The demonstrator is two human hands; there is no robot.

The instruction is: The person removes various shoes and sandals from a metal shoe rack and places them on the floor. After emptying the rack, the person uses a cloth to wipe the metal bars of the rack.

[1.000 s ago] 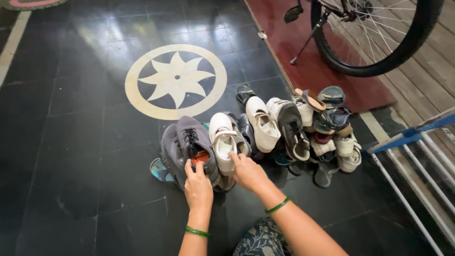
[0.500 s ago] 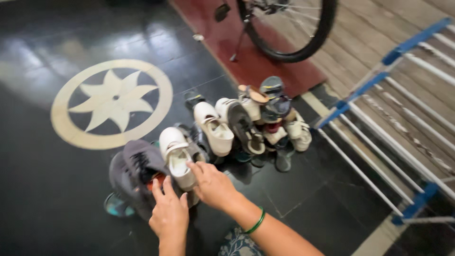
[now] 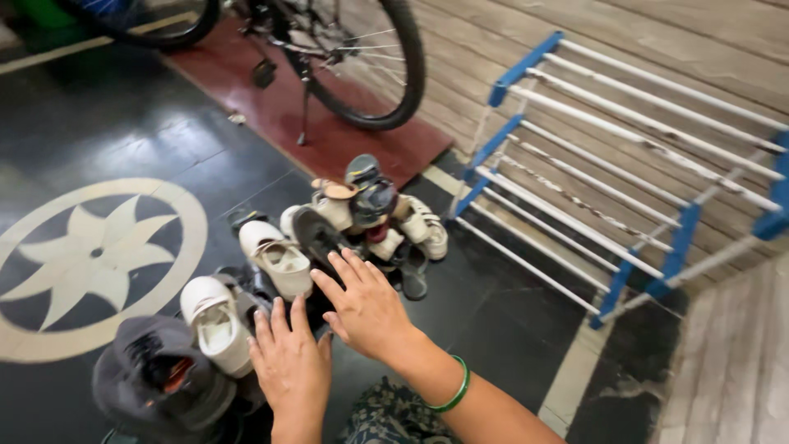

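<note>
As the view swings toward the blue-and-white metal shoe rack, both hands leave the shoes: left hand and right hand now hover flat, grip wide and empty, over the dark grey sneaker and white strap shoe.

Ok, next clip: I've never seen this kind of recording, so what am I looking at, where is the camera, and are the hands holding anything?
There is no machine here. One camera sits on a person's head and looks down at their own two bare hands. The left hand and the right hand, which has a green bangle on its wrist, are spread open over a heap of shoes on a dark tiled floor. Neither hand visibly grips anything. Close by lie a white shoe and a grey sneaker. To the right stands an empty blue and white shoe rack; behind, a bicycle wheel on a red mat. A pale star emblem marks the floor.
</note>
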